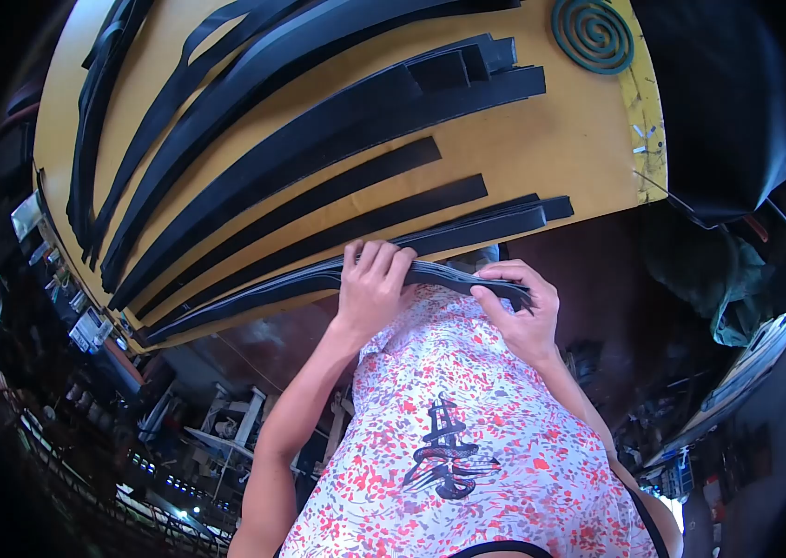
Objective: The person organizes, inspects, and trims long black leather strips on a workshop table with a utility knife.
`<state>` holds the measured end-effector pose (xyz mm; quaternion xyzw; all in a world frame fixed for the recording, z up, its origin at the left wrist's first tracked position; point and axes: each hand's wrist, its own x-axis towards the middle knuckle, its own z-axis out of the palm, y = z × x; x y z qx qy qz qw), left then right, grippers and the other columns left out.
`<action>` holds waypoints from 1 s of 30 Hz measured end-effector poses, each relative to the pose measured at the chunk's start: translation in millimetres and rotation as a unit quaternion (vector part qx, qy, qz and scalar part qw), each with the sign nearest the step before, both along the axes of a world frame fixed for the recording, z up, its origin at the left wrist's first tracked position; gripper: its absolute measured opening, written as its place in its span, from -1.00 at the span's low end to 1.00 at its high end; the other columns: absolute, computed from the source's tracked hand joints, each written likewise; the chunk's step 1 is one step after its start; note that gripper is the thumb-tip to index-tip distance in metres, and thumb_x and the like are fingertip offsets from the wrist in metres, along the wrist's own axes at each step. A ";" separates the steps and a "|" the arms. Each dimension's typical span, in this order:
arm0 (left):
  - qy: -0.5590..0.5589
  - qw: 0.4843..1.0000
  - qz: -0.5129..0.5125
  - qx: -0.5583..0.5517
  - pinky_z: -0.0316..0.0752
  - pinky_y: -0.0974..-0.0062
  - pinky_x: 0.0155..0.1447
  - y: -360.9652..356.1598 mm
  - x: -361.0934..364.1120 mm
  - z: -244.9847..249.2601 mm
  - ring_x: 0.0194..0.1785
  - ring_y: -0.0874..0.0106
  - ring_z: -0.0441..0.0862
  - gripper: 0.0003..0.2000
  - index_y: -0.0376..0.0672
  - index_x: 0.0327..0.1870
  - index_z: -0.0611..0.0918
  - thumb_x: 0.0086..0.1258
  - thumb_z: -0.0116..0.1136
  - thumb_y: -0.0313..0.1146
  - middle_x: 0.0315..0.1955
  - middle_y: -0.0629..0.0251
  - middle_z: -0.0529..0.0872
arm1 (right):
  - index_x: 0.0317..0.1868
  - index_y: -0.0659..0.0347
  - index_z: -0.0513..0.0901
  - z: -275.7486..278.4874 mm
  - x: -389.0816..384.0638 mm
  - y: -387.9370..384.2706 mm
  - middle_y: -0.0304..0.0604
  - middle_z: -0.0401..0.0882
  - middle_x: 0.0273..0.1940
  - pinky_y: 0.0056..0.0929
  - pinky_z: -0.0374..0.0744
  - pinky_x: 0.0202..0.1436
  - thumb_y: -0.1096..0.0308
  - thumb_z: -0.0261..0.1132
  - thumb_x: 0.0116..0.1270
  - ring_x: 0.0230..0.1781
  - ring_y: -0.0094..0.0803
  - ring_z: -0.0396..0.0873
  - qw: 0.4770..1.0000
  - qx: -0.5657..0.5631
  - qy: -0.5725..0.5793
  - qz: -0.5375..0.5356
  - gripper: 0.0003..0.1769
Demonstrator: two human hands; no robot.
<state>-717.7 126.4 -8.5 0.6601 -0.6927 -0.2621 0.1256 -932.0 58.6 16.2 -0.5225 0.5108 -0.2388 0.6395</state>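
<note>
- Head view, 8 o'clock: cluttered shelf (86, 325) off the counter's left edge, its small items too blurred to tell apart.
- Loose black strips (272, 139): long, flat and dark, fanned across the counter from 8 o'clock up to 1 o'clock, some overlapping.
- Left hand (369, 293): just below centre, palm down, bare forearm coming up from 7 o'clock. The grip is closed, fingers curled over the strip bundle.
- Strip bundle (444, 274): several thin black strips stacked together, held at the counter's near edge. It spans both hands, and its long end trails off toward 8 o'clock along that edge.
- Floral shirt (467, 437): at 6 o'clock, white with red specks and a dark print, directly under the hands.
- Counter (504, 158): yellow top filling the upper frame.
- Right hand (518, 312): at 3 o'clock of the left hand. The grip is closed, thumb and fingers pinching the bundle's short end.
- Green spiral coil (593, 34): at 1 o'clock, lying flat near the counter's far right corner, apart from the strips.
- Dark cloth (727, 112): at 2 o'clock, beyond the counter's right edge.
</note>
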 end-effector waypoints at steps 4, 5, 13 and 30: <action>0.043 0.998 -0.036 -0.007 0.45 0.30 -0.13 3.7 6.5 -6.7 -0.22 0.17 0.59 -0.53 -0.22 -0.18 0.52 -0.19 0.48 -0.46 -0.34 0.18 0.57 | -0.05 0.28 0.64 2.4 -14.7 -24.1 -0.13 0.66 -0.11 -0.48 0.58 -0.05 0.44 0.55 0.04 -0.13 -0.41 0.64 0.994 0.046 -0.025 0.098 -0.56; 0.046 0.998 -0.036 -0.011 0.45 0.30 -0.13 4.9 7.5 -7.6 -0.22 0.17 0.59 -0.53 -0.22 -0.18 0.52 -0.19 0.48 -0.46 -0.34 0.18 0.57 | 0.01 0.26 0.63 2.7 -19.4 -34.4 -0.15 0.61 -0.03 -0.49 0.55 -0.02 0.37 0.58 0.01 -0.09 -0.42 0.60 0.992 0.048 -0.052 0.101 -0.47; 0.099 0.994 -0.010 -0.041 0.48 0.35 -0.22 4.9 18.2 -13.2 -0.31 0.20 0.60 -0.59 -0.21 -0.24 0.49 -0.09 0.48 -0.43 -0.36 0.18 0.57 | -0.03 0.17 0.67 -13.3 -45.3 -65.2 -0.17 0.61 -0.01 -0.27 0.46 0.18 0.46 0.37 0.18 0.04 -0.23 0.53 0.895 -0.326 0.280 0.117 -0.69; -0.007 0.996 0.037 -0.082 0.59 0.33 -0.22 -24.8 23.8 -27.7 -0.27 0.20 0.70 -0.65 -0.16 -0.19 0.52 0.15 0.37 -0.16 -0.37 0.20 0.67 | -0.05 0.22 0.47 -22.3 30.8 -37.7 -0.05 0.43 -0.16 -0.20 0.40 0.00 0.44 0.39 -0.03 -0.11 -0.14 0.44 0.731 -0.383 0.350 0.443 -0.52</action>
